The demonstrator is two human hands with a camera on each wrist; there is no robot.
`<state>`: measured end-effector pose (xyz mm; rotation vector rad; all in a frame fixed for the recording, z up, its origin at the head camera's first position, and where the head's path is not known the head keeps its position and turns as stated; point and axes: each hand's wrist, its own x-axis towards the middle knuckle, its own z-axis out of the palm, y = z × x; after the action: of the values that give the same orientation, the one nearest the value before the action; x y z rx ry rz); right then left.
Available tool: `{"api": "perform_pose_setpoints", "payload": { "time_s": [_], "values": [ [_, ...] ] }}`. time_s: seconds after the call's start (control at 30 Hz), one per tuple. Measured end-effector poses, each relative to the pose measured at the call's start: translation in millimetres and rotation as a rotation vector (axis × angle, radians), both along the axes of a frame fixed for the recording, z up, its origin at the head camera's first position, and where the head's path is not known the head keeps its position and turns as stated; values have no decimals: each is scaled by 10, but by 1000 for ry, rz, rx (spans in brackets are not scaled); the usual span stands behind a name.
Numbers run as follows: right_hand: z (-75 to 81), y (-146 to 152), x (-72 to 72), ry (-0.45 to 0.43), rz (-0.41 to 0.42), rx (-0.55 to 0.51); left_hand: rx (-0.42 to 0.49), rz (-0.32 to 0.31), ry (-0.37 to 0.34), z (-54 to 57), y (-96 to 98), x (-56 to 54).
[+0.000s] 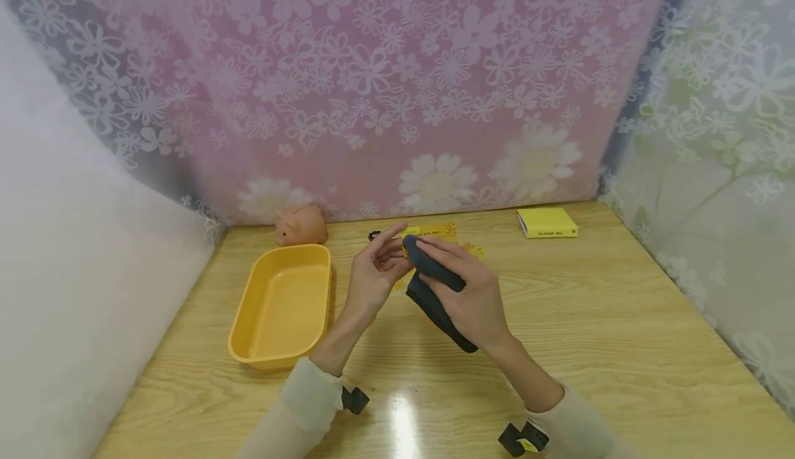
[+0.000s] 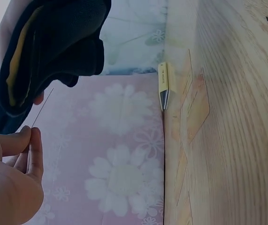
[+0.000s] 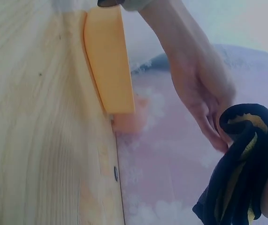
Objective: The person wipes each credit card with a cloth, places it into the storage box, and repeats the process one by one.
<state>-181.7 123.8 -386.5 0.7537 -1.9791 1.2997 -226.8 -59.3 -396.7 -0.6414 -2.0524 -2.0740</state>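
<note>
My left hand (image 1: 373,266) pinches a thin yellow card (image 1: 437,230) between thumb and fingertips. In the left wrist view, the card shows edge-on as a fine line. My right hand (image 1: 468,286) grips a dark blue, folded soft cloth piece (image 1: 435,266) with a yellow inner side, seen in its folds in the right wrist view. One fold of the cloth stands right by the card and overlaps it in the head view. The lower flap hangs toward me below the right fingers. More yellow cards (image 2: 197,110) lie flat on the table behind the hands, partly hidden.
A yellow basin (image 1: 282,314) stands left of the hands, with a pink pig figure (image 1: 302,225) behind it. A small black object (image 1: 374,235) lies near the back edge. At the back right sits a yellow book (image 1: 548,223). Floral cloth hangs behind the wooden table (image 1: 596,328).
</note>
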Motion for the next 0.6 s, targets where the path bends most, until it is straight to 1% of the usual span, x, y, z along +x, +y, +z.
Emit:
{"api": "perform_pose_setpoints", "payload": {
  "time_s": [0.1,0.2,0.4,0.57,0.6],
  "values": [
    [-3,-85,1,19,4,17,-1,3,10,-2,8,5],
    [-6,-132,-7,8,-10,15,-1,8,23,0,18,9],
    [-10,-149,-2,-15,-69,28,-3,4,39,6,31,11],
    [-40,-121,-16,-23,-119,47,9,-21,28,2,27,0],
    [-48,-111,-20,-23,-128,46,10,-19,22,-2,24,-5]
  ]
}}
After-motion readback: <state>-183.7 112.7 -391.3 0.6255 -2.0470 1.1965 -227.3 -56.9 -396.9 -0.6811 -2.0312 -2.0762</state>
